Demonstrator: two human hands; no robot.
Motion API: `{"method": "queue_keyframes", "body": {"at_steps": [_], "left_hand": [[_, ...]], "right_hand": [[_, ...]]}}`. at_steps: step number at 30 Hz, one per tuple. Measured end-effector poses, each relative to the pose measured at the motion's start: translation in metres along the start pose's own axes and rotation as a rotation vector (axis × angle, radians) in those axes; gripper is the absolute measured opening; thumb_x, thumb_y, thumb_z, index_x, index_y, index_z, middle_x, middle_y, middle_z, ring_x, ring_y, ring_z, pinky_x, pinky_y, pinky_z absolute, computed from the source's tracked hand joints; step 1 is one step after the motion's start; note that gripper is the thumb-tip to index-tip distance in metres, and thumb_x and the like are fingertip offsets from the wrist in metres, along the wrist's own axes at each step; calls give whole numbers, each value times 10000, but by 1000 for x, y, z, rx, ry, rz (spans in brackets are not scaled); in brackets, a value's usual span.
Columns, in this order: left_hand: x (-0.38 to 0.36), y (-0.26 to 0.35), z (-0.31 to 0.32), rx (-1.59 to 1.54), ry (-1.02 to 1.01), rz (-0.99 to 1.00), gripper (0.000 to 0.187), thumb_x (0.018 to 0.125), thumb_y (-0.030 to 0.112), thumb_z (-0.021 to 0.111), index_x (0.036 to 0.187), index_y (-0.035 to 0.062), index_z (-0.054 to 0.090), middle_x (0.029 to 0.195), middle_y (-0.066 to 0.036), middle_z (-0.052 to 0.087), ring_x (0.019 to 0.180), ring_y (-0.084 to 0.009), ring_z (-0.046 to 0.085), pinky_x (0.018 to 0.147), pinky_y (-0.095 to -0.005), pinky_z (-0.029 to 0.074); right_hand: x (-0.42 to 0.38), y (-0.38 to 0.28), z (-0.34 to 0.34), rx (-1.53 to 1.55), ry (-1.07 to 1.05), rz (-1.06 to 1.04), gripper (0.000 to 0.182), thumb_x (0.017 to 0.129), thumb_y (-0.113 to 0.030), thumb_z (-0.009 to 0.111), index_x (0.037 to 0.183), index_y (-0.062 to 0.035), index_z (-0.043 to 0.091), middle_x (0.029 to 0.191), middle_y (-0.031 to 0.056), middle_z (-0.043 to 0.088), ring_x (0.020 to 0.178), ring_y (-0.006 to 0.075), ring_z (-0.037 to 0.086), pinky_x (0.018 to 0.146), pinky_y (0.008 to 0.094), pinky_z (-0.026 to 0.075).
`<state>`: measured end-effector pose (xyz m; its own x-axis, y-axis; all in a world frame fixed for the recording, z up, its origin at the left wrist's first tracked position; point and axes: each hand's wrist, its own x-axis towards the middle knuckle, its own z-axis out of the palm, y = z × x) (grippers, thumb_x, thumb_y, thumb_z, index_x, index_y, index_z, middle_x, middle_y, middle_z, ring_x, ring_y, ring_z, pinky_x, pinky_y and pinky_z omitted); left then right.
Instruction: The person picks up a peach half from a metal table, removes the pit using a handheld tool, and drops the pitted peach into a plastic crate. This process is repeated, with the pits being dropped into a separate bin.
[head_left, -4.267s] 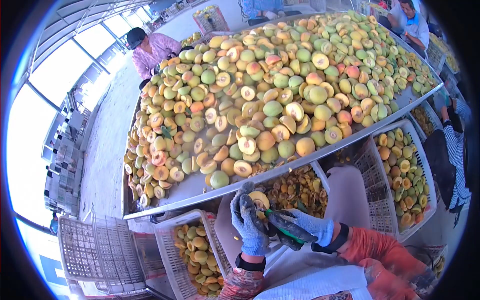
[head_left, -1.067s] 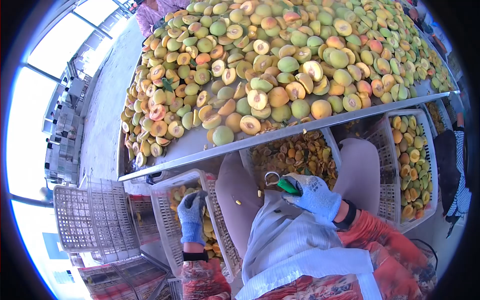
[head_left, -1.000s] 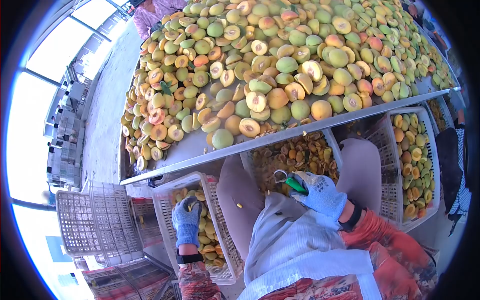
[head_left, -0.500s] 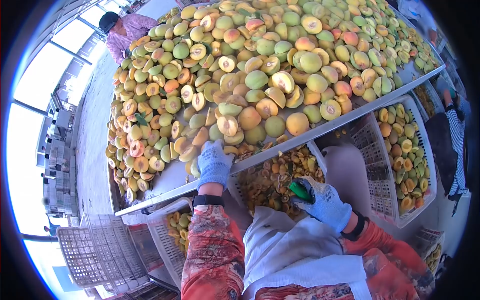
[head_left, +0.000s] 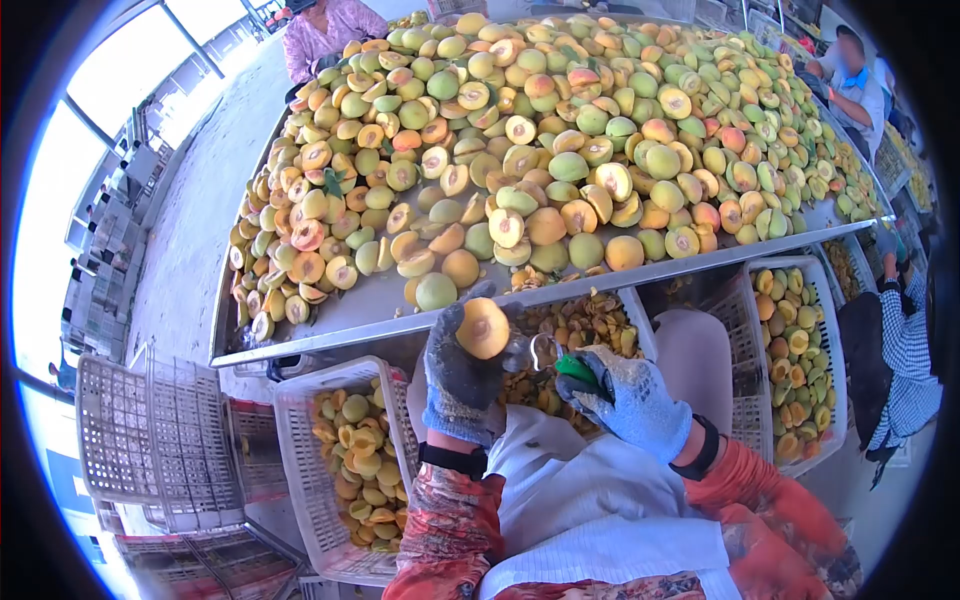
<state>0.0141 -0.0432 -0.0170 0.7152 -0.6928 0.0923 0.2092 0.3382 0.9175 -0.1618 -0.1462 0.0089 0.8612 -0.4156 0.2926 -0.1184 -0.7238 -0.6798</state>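
Observation:
My left hand [head_left: 462,375], in a blue knit glove with a dark palm, is closed around a peach half [head_left: 483,328], its cut face turned up. In my right hand [head_left: 635,400], also gloved, is a green-handled pitting tool [head_left: 577,370]. The tool's curved metal loop [head_left: 543,350] points toward the peach half, a small gap from it. Both hands are over my lap, just below the metal table edge [head_left: 560,293]. Beneath them a crate of fruit scraps [head_left: 590,320] is partly hidden.
Halved peaches [head_left: 560,165] cover much of the table. Crates of peach halves stand at the left [head_left: 300,470] and right [head_left: 835,360]. Stacked crates [head_left: 150,430] are at far left. A person in pink [head_left: 325,35] is beyond the table; other people [head_left: 855,95] work at right.
My left hand has drawn back from the pile over the table edge and now holds a peach half. My right hand still grips the tool, now beside it. The view has shifted.

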Motion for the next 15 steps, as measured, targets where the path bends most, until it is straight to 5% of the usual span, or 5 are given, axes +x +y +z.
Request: {"method": "queue_keyframes", "body": {"at_steps": [1,7,9,13,15], "left_hand": [[-7,-2,5,640,-16,308,374,788,4,602,1145,38,497,1051,-136,582,902,-216,599,714,-349,540],[-23,1,15,175,17,-16,569,647,-73,683,1177,48,517,1070,-94,600,955,-186,590,831,-305,489],[-28,6,19,47,5,-39,406,912,277,480,1167,-40,493,1091,-133,556,966,-203,558,815,-319,486],[-31,4,16,-272,123,-238,377,903,246,488,1156,-32,507,1049,-123,581,925,-214,579,786,-330,496],[-38,1,17,669,75,295,357,895,220,488,1151,-27,518,1024,-116,603,868,-221,599,744,-341,505]], "right_hand": [[3,-4,1,-13,-12,0,323,782,-270,664,1002,-55,565,751,113,626,618,281,616,524,364,479],[13,-25,4,-306,-14,-143,296,809,-260,630,971,-22,565,740,104,625,587,246,612,504,341,468],[11,-25,7,-316,-33,-125,283,822,-255,613,976,-23,566,748,107,626,601,251,612,516,346,468],[8,-30,4,-230,-137,-46,271,839,-256,591,982,-26,568,764,130,624,654,278,614,560,365,470],[4,-26,9,-151,-145,-27,273,839,-256,590,982,-24,568,769,138,623,664,290,612,573,372,470]]}}
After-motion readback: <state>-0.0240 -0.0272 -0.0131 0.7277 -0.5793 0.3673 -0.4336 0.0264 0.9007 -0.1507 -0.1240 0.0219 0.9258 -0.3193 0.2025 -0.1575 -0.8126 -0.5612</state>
